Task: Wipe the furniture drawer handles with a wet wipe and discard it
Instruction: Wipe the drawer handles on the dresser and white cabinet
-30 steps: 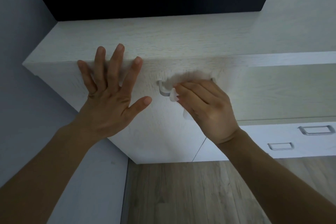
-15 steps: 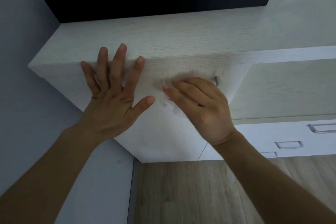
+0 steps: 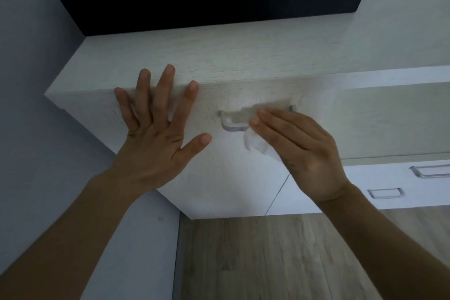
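Ideally, the right hand [image 3: 304, 151], fingers [image 3: 275, 122] straight on the wet wipe [image 3: 255, 140], should rub the whole handle [image 3: 235, 126] while the left hand [image 3: 155, 134], fingers spread, steadies the drawer [image 3: 219, 170].

One head-worn wide-angle cam, looking forward and down, really close to the drawer front [image 3: 233, 173]; wood floor [image 3: 267, 258] at 6 o'clock, black tray [image 3: 219, 7] at 12.
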